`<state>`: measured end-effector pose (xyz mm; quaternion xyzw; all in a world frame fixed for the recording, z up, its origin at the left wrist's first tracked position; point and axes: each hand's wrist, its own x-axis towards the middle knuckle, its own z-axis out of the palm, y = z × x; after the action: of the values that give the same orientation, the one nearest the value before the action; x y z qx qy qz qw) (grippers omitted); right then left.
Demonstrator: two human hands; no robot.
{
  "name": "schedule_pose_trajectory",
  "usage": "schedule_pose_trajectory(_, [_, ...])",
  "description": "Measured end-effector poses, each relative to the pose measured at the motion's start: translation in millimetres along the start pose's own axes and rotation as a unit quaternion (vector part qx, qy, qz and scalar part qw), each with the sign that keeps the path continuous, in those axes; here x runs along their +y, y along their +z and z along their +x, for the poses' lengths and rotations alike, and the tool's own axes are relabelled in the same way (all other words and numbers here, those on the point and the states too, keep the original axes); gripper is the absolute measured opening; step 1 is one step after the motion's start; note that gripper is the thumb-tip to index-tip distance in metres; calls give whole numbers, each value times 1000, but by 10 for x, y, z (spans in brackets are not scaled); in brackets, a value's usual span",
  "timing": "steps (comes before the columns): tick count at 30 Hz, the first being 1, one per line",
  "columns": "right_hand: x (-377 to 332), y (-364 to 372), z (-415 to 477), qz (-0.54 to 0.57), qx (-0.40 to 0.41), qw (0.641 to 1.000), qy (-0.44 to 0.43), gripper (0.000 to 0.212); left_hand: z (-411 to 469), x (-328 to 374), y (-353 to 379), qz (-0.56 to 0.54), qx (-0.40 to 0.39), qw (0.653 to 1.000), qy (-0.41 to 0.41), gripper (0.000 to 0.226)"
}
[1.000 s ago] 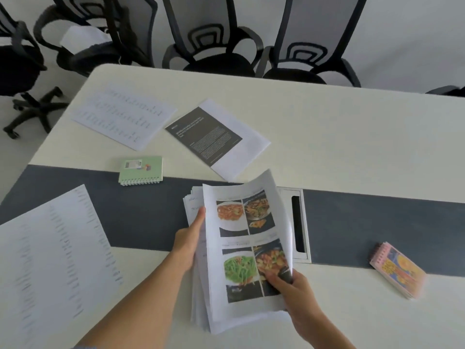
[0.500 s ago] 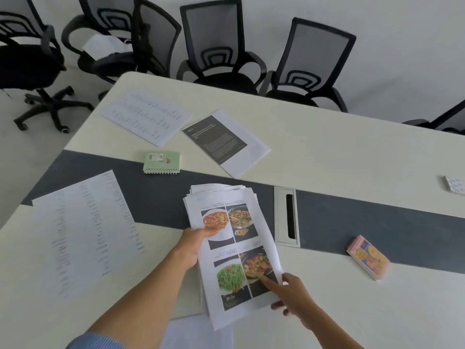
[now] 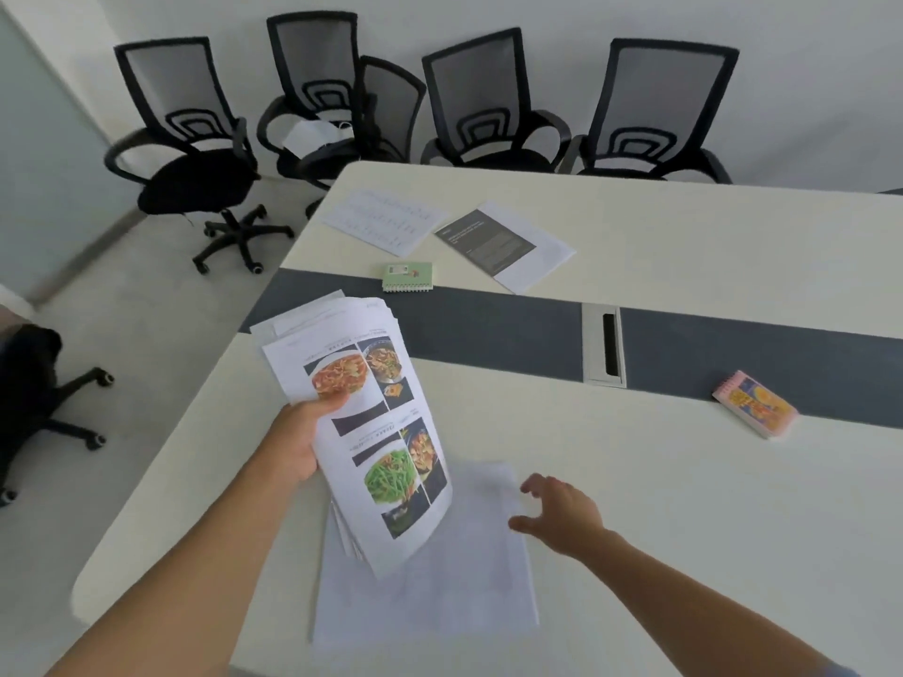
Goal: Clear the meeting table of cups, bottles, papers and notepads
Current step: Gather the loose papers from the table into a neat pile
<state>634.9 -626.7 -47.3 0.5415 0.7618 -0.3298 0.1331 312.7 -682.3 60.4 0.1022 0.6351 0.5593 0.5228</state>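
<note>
Paper, light and floppy: the printed stack [image 3: 386, 432] is gripped by the left hand [image 3: 293, 442] over the counter [image 3: 684, 505]. The loose sheet [image 3: 440, 593] below is best edge-pinched by the empty, spread right hand [image 3: 562, 517].

Paper on a matt worktop
The stack [image 3: 376, 432] is thin printed paper; the worktop [image 3: 684, 505] is smooth and matt; the cable slot [image 3: 592, 344] has a silvery metal frame; the chairs [image 3: 476, 85] have mesh backs.
</note>
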Motion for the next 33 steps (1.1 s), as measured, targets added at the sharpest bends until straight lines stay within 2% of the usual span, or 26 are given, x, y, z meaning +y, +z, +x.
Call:
schedule_pose_trajectory(5, [-503,256,102,-134,-28,984,-110,97,-520,-106,-686,-4,38,999,5,21])
schedule_pose_trajectory(9, [-762,520,60,-163,-57,980,-96,113,-809,-257,-1169,6,56,998,-16,25])
schedule_pose_trajectory(14, [-1050,536,203,-194,-47,977,-77,119,-814,-286,-1657,11,51,998,-40,28])
schedule_pose_trajectory(16, [-1169,536,309,-189,-51,980,-38,119,-714,-270,-1867,16,50,997,-57,31])
schedule_pose_trajectory(18, [-1294,566,393,-193,-33,981,1,116,-574,-228,-2090,17,46,996,-80,33])
schedule_pose_trajectory(22, [-1427,623,465,-219,6,974,62,108,-293,-171,-2439,31,49,991,-123,24])
schedule_pose_trajectory(25, [-1435,662,460,-207,1,971,122,99,-57,-149,-2678,39,47,988,-142,18])
schedule_pose_trajectory(29, [-1378,735,390,-178,-11,971,160,66,183,-173,-2927,41,46,984,-168,17])
schedule_pose_trajectory(33, [-1463,562,349,-9,42,988,149,21,384,-272,-3166,53,58,976,-205,29])
